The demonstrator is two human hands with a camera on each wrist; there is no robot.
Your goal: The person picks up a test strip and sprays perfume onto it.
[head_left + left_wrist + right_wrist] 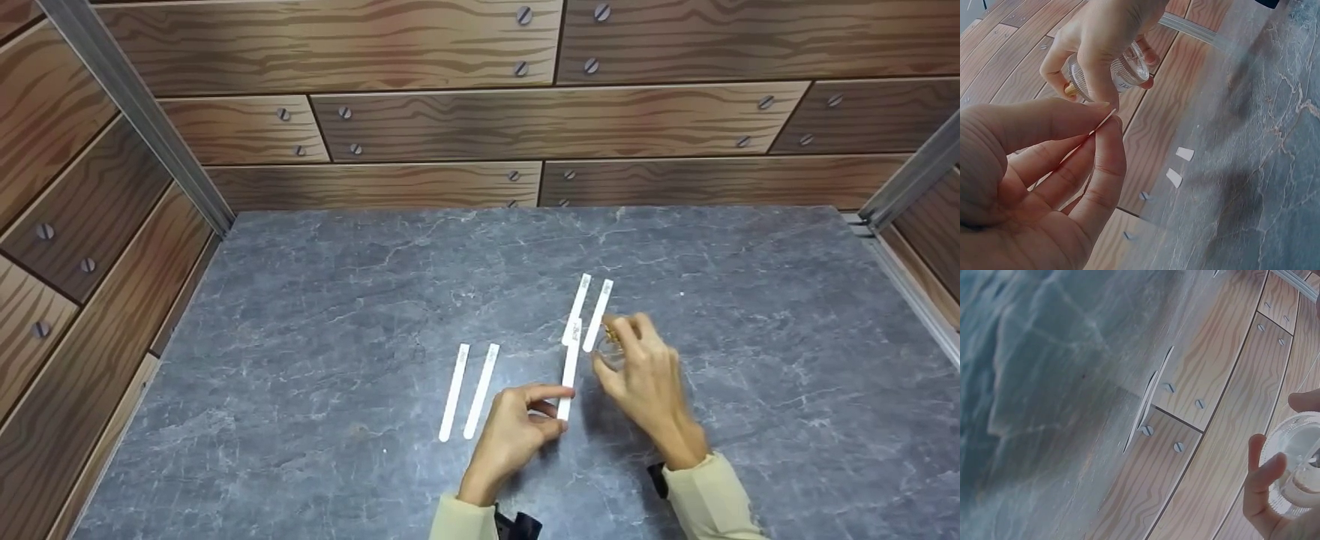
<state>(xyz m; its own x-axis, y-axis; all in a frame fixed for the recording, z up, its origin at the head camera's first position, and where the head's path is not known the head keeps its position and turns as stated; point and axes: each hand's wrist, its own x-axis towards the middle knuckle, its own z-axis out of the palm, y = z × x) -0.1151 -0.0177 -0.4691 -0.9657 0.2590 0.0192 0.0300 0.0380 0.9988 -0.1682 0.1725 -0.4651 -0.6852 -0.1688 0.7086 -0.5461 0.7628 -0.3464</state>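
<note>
My left hand pinches the near end of a thin white stick between thumb and forefinger, lifted a little over the grey stone table. In the left wrist view the stick shows edge-on at the fingertips. Just right of it, my right hand grips a small clear ribbed bottle with a gold part, close to the stick's far half. The bottle is also clear in the left wrist view and the bottle in the right wrist view.
Two white sticks lie side by side left of my hands. Two more sticks lie beyond the held one. Wood-pattern walls with screws close the table at the back and both sides.
</note>
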